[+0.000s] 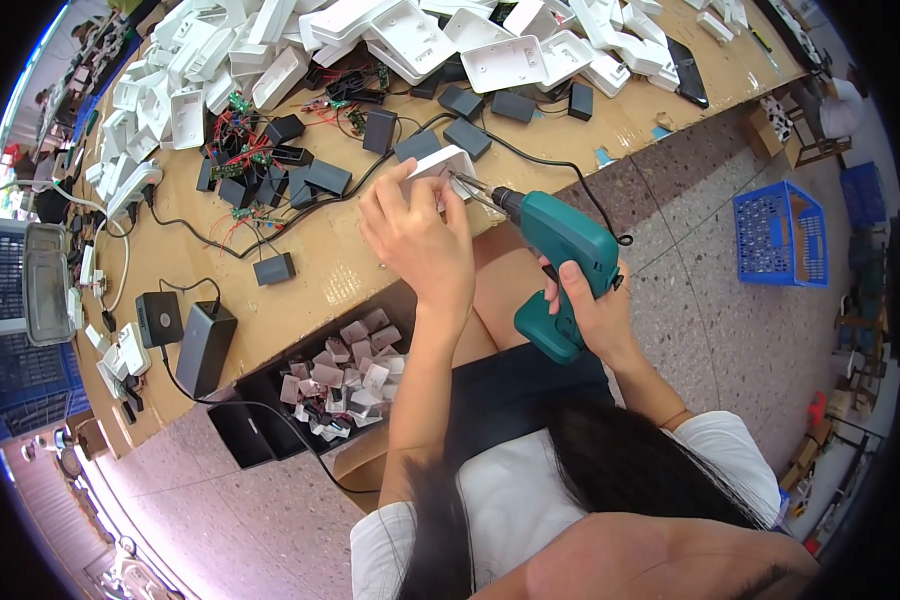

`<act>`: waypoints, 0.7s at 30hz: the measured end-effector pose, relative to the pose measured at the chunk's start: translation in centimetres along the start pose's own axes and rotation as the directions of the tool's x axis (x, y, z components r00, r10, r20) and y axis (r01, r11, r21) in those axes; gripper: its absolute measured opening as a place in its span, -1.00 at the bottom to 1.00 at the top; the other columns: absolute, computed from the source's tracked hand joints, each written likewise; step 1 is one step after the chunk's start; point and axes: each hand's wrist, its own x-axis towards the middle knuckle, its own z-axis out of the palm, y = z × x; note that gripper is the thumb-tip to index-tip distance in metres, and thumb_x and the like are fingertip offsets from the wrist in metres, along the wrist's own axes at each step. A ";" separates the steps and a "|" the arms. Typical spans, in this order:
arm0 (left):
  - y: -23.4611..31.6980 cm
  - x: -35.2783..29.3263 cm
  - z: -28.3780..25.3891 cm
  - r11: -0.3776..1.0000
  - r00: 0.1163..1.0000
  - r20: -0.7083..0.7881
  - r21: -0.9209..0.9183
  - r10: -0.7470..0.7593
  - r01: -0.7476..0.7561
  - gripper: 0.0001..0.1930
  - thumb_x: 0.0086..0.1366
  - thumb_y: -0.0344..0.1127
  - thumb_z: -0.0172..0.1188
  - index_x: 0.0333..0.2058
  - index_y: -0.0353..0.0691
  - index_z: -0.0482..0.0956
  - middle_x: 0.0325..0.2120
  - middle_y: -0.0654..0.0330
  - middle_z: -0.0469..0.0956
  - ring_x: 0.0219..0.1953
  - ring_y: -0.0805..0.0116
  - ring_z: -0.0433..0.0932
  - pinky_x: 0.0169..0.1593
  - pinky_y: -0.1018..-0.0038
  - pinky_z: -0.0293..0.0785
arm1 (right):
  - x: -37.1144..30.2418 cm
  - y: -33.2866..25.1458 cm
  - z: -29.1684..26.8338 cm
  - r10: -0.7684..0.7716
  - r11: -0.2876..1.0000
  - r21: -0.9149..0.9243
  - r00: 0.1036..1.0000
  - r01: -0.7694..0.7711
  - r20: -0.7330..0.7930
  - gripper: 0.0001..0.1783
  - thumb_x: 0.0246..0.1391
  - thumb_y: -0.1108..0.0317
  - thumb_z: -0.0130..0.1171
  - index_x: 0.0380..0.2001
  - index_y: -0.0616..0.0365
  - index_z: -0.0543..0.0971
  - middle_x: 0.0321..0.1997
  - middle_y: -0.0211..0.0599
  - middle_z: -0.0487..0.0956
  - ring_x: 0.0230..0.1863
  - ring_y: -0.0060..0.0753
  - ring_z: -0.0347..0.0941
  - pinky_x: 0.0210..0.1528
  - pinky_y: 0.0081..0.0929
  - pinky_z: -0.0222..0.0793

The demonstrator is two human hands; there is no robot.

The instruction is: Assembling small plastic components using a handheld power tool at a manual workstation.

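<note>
My right hand [600, 310] is wrapped round the grip of a green cordless electric screwdriver [570, 235]. Its black chuck and thin bit point left, and the bit's tip meets or nearly meets a white plastic housing [457, 158]. My left hand [420, 235] grips that housing at the table's front edge, its fingers bent close beside the bit. Whether a screw sits under the tip is hidden by the fingers. Just beyond the housing lie small dark grey boxes [467, 137] and a black cable [550, 162].
White plastic housings [410, 40] are heaped at the back. Circuit boards with red wires [245, 150] lie among dark boxes at left. Two black power adapters [205, 345] stand near the left edge. Below the table, a black bin [250, 430] holds small pale pieces. A blue crate [780, 235] stands on the floor at right.
</note>
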 end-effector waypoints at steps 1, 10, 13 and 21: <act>-0.1 0.0 0.0 1.000 1.000 -0.003 -0.019 -0.001 0.000 -0.92 0.09 -0.40 0.37 -0.43 -0.20 0.65 -0.07 0.24 0.55 0.05 0.14 0.44 0.04 0.19 0.36 | 0.0 0.0 0.0 0.001 1.000 0.001 1.000 -0.001 0.001 -0.63 0.36 0.21 0.16 -0.07 0.39 0.54 -0.18 -0.22 0.62 -0.44 -0.56 0.51 -0.43 -0.56 0.47; -0.2 -0.2 -0.2 1.000 1.000 -0.007 -0.027 0.006 -0.006 -0.91 0.08 -0.41 0.38 -0.42 -0.19 0.66 -0.07 0.25 0.55 0.06 0.15 0.44 0.05 0.19 0.37 | -0.3 -0.5 0.2 0.008 1.000 -0.004 1.000 -0.008 0.003 -0.59 0.37 0.15 0.15 -0.09 0.39 0.55 -0.22 -0.23 0.62 -0.48 -0.57 0.49 -0.44 -0.55 0.45; -0.1 -0.3 -0.3 1.000 1.000 0.000 -0.011 0.006 -0.006 -0.91 0.07 -0.40 0.38 -0.41 -0.19 0.66 -0.06 0.27 0.55 0.06 0.16 0.44 0.05 0.20 0.37 | -0.4 -0.7 0.2 0.001 1.000 0.021 1.000 -0.002 0.006 -0.59 0.37 0.15 0.15 -0.08 0.39 0.55 -0.23 -0.23 0.62 -0.49 -0.57 0.48 -0.44 -0.55 0.44; -0.1 -0.1 -0.7 1.000 0.999 0.038 0.012 0.002 -0.002 -0.90 0.05 -0.40 0.39 -0.41 -0.21 0.69 -0.05 0.26 0.55 0.06 0.16 0.44 0.06 0.21 0.36 | -0.7 -1.0 0.5 -0.005 1.000 -0.005 1.000 0.005 -0.012 -0.59 0.36 0.15 0.15 -0.05 0.39 0.54 -0.22 -0.22 0.62 -0.48 -0.56 0.49 -0.45 -0.55 0.44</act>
